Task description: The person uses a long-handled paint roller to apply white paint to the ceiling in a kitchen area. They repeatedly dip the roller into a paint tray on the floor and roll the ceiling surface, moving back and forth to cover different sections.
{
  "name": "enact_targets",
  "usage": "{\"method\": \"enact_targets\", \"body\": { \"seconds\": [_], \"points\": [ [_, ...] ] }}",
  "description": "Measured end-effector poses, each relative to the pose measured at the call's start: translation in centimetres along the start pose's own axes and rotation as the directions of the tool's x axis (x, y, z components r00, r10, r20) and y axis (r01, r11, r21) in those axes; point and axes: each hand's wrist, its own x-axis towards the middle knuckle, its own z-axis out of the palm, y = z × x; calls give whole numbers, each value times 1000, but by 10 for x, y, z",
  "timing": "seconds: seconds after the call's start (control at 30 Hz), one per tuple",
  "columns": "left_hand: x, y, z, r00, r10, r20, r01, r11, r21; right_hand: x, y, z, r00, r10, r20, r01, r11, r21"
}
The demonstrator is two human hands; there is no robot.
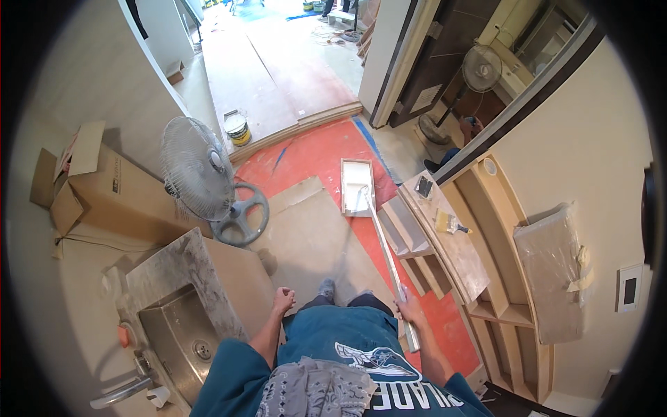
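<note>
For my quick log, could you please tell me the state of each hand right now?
Left hand: loosely curled, no object visible; whether fully closed cannot be told.
Right hand: closed around the long pale pole.

Red flr sheet (441, 326) w/ tan brd (295, 215) & shallow white-filled tray (343, 186) lying on top.

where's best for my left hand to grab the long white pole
Probably mid-shaft, from the left, where the left hand hovers: the long white pole slants from the shallow rectangular white tray toward you, straight and bare there, with the right hand gripping nearer its close end.
</note>
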Motion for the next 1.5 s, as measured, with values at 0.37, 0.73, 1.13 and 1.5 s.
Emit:
{"method": "enact_targets", "body": {
  "seconds": [0.37, 0.73, 1.13, 1.5],
  "points": [
    [31, -49, -10, 989, 75, -130, -57, 989, 137, -17, 105, 19, 967, -247, -65, 217, 928, -302],
    [42, 20, 28, 991, 120, -62, -120, 993, 2, 19, 29, 9, 985, -148, 86, 157, 982, -109],
    [63, -20, -14, 981, 93, -168, -83, 994, 67, 20, 27, 1, 973, -199, 117, 212, 971, -110],
    [2, 44, -21, 1000, -22, -14, 18, 961, -275, -76, 57, 11, 968, -250, -24, 223, 899, -376]
  ]
}}
